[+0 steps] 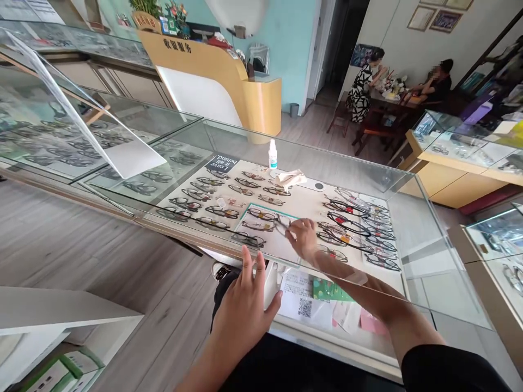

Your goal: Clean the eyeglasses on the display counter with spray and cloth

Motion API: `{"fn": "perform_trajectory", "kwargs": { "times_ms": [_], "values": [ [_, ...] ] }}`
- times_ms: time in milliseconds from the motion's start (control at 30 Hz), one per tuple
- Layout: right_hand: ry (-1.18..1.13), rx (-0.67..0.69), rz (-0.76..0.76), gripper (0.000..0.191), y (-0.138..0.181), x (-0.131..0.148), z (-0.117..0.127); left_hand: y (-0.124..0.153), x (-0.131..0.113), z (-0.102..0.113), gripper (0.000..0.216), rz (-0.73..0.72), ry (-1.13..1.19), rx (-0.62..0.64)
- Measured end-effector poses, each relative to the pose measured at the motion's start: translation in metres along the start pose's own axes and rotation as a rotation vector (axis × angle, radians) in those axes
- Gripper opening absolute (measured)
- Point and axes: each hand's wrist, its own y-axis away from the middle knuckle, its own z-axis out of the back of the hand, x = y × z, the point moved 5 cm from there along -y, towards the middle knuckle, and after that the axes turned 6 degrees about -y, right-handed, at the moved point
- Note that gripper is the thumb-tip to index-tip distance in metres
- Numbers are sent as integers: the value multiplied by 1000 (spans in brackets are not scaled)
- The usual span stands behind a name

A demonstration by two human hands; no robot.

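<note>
I look down at a glass display case (408, 218) holding several rows of eyeglasses (355, 223) on a white board. My right hand (303, 237) reaches inside under the glass top, fingers pinched on a thin pair of glasses (281, 224) lying over a teal-edged tray (265, 231). My left hand (245, 305) rests outside at the case's near edge, fingers stretched out and together, holding nothing.
A small spray bottle (273, 154) and a folded cloth (291, 178) sit on the glass top. Papers with a QR code (304, 307) lie on the lower shelf. More glass cases stand left and right. A yellow counter (229, 81) is behind. Two people sit at a far table (392, 98).
</note>
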Motion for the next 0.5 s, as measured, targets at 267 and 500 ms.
{"fn": "perform_trajectory", "kwargs": {
  "times_ms": [267, 500],
  "values": [
    [-407, 260, -7, 17, 137, 28, 58, -9, 13, -5, 78, 116, 49, 47],
    [-463, 292, 67, 14, 167, 54, 211, -24, 22, 9, 61, 208, 133, -57]
  ]
}}
